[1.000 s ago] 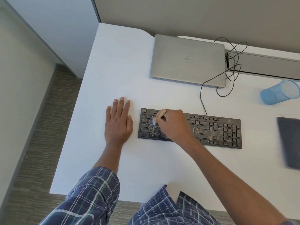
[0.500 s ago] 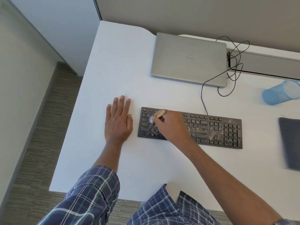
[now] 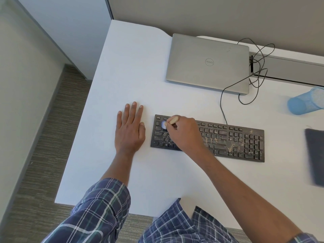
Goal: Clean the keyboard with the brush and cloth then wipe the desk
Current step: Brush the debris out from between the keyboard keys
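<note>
A black keyboard (image 3: 233, 141) speckled with pale crumbs lies on the white desk (image 3: 133, 71). My right hand (image 3: 184, 134) grips a small brush (image 3: 172, 120) with a wooden handle, its pale bristles down on the keys at the keyboard's upper left corner. My left hand (image 3: 130, 129) lies flat on the desk, fingers straight, just left of the keyboard and not touching it. A dark grey cloth (image 3: 315, 155) lies at the right edge of the view, partly cut off.
A closed silver laptop (image 3: 208, 64) sits behind the keyboard. The keyboard's black cable (image 3: 257, 67) loops to a slot at the back. A blue mesh cup (image 3: 306, 102) lies on its side at the right. The desk's left edge drops to carpet.
My right hand has carried the brush leftward and up along the keys toward the keyboard's upper left corner. My left hand has stayed flat in place.
</note>
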The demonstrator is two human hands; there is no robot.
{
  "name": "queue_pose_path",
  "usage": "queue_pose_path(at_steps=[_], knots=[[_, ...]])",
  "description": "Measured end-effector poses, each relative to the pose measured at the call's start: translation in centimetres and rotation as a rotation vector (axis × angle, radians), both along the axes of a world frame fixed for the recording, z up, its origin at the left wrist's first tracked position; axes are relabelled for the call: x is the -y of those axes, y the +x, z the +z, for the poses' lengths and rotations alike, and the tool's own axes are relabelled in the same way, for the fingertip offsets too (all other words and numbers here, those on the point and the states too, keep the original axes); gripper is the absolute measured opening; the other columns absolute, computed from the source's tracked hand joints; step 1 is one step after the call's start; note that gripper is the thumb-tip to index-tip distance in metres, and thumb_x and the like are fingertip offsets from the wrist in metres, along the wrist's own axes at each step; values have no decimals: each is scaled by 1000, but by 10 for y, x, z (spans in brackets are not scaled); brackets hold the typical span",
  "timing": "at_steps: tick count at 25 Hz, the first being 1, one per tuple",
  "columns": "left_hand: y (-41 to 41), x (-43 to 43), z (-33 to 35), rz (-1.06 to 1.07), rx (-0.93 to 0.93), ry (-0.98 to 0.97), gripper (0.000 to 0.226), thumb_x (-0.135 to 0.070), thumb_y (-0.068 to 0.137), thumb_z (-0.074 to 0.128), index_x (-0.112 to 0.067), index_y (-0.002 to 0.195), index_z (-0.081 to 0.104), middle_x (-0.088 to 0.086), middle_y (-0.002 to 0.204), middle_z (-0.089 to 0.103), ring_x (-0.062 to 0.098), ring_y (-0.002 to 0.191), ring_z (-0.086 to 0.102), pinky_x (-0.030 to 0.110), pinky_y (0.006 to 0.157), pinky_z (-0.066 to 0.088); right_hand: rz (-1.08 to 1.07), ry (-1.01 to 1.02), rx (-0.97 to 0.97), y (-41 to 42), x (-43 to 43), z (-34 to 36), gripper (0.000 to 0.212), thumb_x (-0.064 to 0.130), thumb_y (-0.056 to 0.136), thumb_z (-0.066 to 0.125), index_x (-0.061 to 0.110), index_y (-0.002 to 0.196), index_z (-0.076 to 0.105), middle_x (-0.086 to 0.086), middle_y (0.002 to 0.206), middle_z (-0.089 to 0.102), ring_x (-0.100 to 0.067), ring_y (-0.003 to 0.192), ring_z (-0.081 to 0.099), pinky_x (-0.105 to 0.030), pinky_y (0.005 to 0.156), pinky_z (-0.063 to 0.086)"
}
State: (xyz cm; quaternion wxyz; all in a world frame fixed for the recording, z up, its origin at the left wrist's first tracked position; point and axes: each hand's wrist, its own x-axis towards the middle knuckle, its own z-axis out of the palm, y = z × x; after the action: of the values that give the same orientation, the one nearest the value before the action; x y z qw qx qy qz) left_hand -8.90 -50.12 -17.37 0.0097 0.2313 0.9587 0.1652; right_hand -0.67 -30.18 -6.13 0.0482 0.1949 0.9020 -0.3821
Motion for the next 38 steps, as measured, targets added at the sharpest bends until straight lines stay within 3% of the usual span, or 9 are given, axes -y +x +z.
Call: queue_pose_path(at_steps=[6,11,16,21,25,29,32,35,38], knots=[[1,0,1,0,-17,12,68,-27,105,36,-23,172,26,0,181,14,23,168,6,55,134,11,-83,-77,-91,-7,1,10,18,18,99,65,17,86,78,40,64,61,-8,53,56,-24,59,46],[1,-1,1,-3,-11,13,68,-27,105,36,-23,172,25,0,181,14,23,168,5,54,135,10,-15,-13,-58,-11,5,-1,20,25,102,63,20,87,76,9,63,68,-13,50,53,-25,58,40],[2,0,2,-4,-3,12,67,-28,106,36,-24,173,23,-1,182,11,21,168,2,53,135,8,55,3,0,-2,5,4,22,22,99,64,21,80,73,11,64,67,-7,46,47,-25,58,38],[1,0,1,-9,-7,-3,67,-28,107,36,-23,173,22,0,182,11,22,168,2,53,135,8,-24,-2,-121,-16,1,9,18,22,102,65,19,90,79,27,55,53,-5,49,49,-21,56,36],[1,1,1,-11,-5,5,67,-28,107,36,-23,173,21,0,182,10,22,168,1,54,135,8,40,33,-51,-13,6,-3,22,29,104,64,18,90,77,11,63,65,-13,53,53,-28,57,41],[1,1,1,-15,-15,10,68,-28,107,38,-23,173,21,0,182,10,22,168,0,54,135,8,96,42,-5,-7,4,4,20,23,101,66,15,87,77,25,57,52,2,55,56,-12,52,35],[0,2,0,-21,-15,8,69,-33,107,40,-23,173,21,0,182,9,23,168,1,55,135,9,106,12,-52,-15,2,13,16,21,100,64,19,92,78,18,68,62,1,58,55,-11,59,35],[0,2,-1,-25,-13,6,70,-41,107,40,-24,173,21,-1,182,9,23,168,1,56,134,10,134,10,-58,-25,3,12,18,26,103,62,22,98,79,7,87,73,-1,61,51,-27,66,38],[0,3,-1,-27,-14,11,70,-47,109,39,-24,173,21,0,182,8,23,168,1,56,134,10,156,15,-9,-24,7,7,22,21,103,59,21,99,80,5,100,79,-9,68,59,-31,73,47]])
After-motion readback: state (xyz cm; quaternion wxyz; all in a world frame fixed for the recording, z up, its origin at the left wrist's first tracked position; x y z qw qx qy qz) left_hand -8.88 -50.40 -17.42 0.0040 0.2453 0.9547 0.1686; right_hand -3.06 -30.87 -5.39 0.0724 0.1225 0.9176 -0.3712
